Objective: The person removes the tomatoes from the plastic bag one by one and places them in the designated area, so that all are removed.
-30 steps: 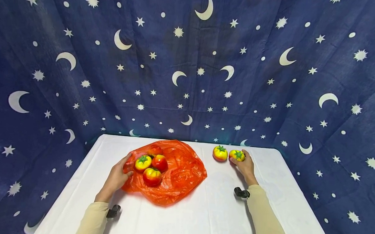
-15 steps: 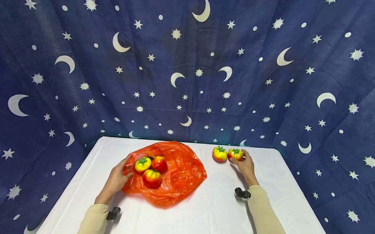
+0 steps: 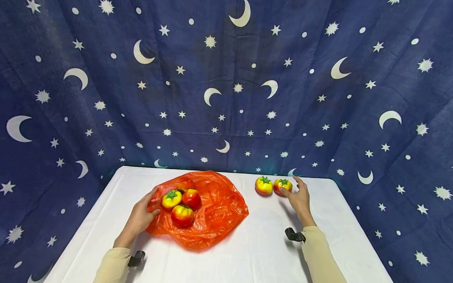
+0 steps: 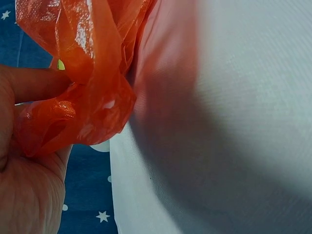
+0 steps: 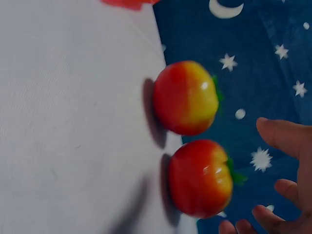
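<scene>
A red plastic bag (image 3: 218, 216) lies spread just to the right of the left hand (image 3: 138, 215), whose grip is narrow, with a fold of the bag's left edge caught between thumb and fingers. Four tomatoes are at the bag, near that grip: the leafy tomato (image 3: 171, 199) closest to the fingers, the front tomato (image 3: 182, 216) nearer the person, the red tomato (image 3: 191, 198) a little farther right, and the back tomato (image 3: 185, 184) behind these, partly seen through the plastic. How deep the other three sit in the bag I cannot tell.

The right hand (image 3: 298, 200) has a wide grip, its fingers spread and holding nothing. Just to its left sits the near tomato (image 3: 280, 186), stem up, and beyond that, farther from the grip, the outer tomato (image 3: 264, 187), the two side by side. Both stand well to the right of the bag.

Under all this is a white tabletop (image 3: 222, 266), with shadows beneath both hands. Past both grips, behind and at either side, hangs a dark blue cloth (image 3: 227, 112) printed with pale moons, stars and dots. Each arm wears a beige sleeve (image 3: 111, 267)
</scene>
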Demonstrator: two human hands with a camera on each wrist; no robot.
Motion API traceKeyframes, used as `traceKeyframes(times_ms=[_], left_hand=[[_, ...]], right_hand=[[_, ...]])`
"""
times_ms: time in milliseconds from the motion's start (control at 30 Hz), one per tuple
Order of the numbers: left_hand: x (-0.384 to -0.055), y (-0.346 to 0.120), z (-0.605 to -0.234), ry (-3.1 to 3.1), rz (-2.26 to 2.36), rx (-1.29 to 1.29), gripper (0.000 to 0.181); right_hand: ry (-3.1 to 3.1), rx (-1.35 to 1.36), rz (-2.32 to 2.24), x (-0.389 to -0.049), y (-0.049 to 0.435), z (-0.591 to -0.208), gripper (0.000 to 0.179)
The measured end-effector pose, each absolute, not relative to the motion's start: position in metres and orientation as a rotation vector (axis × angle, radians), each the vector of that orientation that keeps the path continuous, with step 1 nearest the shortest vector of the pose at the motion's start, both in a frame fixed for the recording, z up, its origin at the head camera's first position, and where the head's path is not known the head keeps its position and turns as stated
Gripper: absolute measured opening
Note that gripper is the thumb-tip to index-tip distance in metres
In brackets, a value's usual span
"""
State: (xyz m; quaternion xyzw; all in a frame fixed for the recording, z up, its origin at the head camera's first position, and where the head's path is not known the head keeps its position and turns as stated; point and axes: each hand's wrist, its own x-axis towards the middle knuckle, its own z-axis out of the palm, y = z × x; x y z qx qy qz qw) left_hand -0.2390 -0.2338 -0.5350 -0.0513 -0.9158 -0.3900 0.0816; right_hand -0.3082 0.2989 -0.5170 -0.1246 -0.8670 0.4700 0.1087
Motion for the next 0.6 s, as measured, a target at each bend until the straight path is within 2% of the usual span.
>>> traceKeyframes(times_ms=[300,600], left_hand=[[-0.239,-0.234,-0.537,-2.736,-1.169,-0.159,0.083],[-0.241,-0.235,-0.538,-2.725,-1.179,-0.171,0.083]], right_hand=[[-2.364,-0.194,1.465,-0.289,0.283,-0.496,0.067],[-2.355,-0.097,1.525,-0.272,0.265,-0.480,0.065]])
